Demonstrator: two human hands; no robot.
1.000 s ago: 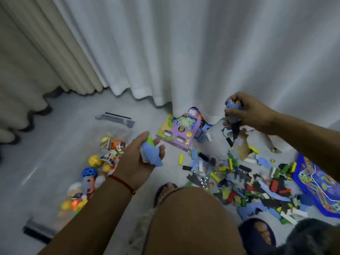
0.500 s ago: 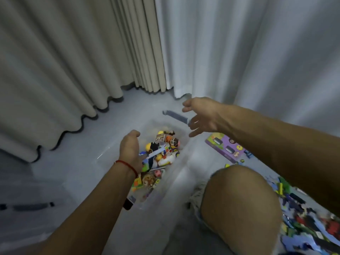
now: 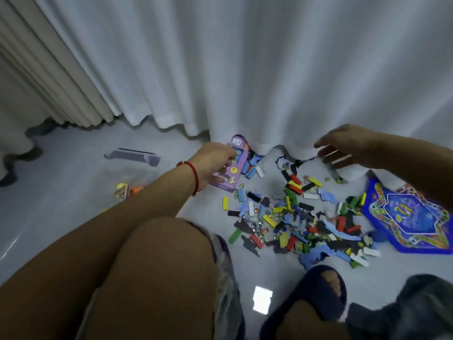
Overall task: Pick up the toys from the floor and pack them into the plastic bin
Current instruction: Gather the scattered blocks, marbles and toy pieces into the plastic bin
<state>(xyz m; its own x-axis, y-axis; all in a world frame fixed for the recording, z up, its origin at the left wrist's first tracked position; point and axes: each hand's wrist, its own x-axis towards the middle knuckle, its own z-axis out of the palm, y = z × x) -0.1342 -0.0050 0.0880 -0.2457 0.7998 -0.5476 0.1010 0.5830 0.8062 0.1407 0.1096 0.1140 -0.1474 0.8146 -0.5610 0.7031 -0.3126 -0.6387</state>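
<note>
Mostly the toys [image 3: 291, 217] lie scattered on the floor [image 3: 61, 204], near the white curtain [image 3: 245, 69]. Both hands are empty: the left hand [image 3: 215, 160] hovers over a purple box [image 3: 232, 173] with unreadable print, the right hand [image 3: 343, 146] has spread fingers. Partly hidden by the left arm, the clear plastic bin [image 3: 132, 155] stands at left.

White curtain [image 3: 245, 69] at 12 o'clock; purple box [image 3: 231, 173] centre; blue star-patterned board [image 3: 407, 217] at 3 o'clock; red wrist string [image 3: 193, 171]
</note>
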